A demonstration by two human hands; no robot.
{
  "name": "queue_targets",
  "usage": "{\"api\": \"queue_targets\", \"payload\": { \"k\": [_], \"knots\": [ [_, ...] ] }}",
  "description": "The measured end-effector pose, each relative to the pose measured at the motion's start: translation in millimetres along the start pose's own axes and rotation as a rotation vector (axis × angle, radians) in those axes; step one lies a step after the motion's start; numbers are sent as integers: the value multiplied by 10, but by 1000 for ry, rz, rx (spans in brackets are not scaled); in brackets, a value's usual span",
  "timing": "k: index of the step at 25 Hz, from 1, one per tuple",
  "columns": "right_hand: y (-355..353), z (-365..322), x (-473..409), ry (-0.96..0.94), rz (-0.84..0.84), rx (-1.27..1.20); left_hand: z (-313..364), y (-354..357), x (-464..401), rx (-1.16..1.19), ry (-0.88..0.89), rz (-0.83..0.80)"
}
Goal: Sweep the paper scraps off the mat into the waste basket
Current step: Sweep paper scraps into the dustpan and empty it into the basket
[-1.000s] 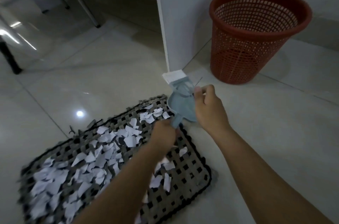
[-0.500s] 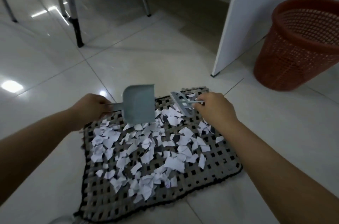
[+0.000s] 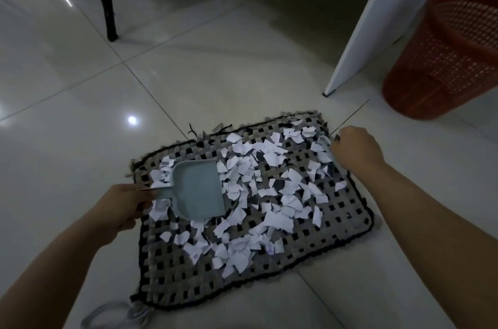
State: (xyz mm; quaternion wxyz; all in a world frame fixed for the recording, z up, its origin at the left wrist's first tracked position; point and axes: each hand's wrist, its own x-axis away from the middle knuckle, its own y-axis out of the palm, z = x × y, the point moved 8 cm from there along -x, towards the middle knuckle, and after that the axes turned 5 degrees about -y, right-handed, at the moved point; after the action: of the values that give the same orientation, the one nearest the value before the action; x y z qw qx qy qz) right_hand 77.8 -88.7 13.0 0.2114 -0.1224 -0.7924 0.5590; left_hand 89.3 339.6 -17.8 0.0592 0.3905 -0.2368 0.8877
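Observation:
A grey and black woven mat (image 3: 347,234) lies on the tiled floor, covered with several white paper scraps (image 3: 250,167). My left hand (image 3: 121,204) grips the handle of a small pale blue dustpan (image 3: 198,190), which rests flat on the mat's left part with its mouth toward the scraps. My right hand (image 3: 355,149) is closed on a small brush (image 3: 327,148) at the mat's far right edge; most of the brush is hidden by the hand. The red mesh waste basket (image 3: 442,59) stands upright at the right, apart from the mat.
A white desk panel (image 3: 377,19) stands on the floor between the mat and the basket. Dark and metal furniture legs (image 3: 107,5) stand at the back left. A grey cord loop (image 3: 116,315) lies by the mat's near left corner.
The dustpan has come down from above the mat onto its left part. My right hand moved the brush out to the mat's far right edge. The view shifted, bringing the mat closer.

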Motion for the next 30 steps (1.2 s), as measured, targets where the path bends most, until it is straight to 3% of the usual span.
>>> {"api": "queue_targets", "payload": {
  "k": [6, 11, 16, 20, 26, 30],
  "knots": [
    [299, -529, 350, -132, -13, -61, -145, 121, 4, 31, -92, -57],
    [530, -948, 557, -258, -80, -126, -107, 139, 31, 21, 79, 13],
    [315, -1025, 474, -258, -6, -223, -74, 59, 71, 25, 183, 104],
    [141, -934, 127, -220, 67, -80, 4, -49, 84, -118, 263, 186],
    [531, -1276, 158, -309, -125, 48, -20, -76, 69, -182, 282, 220],
    [860, -1612, 596, -507, -262, 83, -78, -80, 3, -143, 263, 208]
  ]
}}
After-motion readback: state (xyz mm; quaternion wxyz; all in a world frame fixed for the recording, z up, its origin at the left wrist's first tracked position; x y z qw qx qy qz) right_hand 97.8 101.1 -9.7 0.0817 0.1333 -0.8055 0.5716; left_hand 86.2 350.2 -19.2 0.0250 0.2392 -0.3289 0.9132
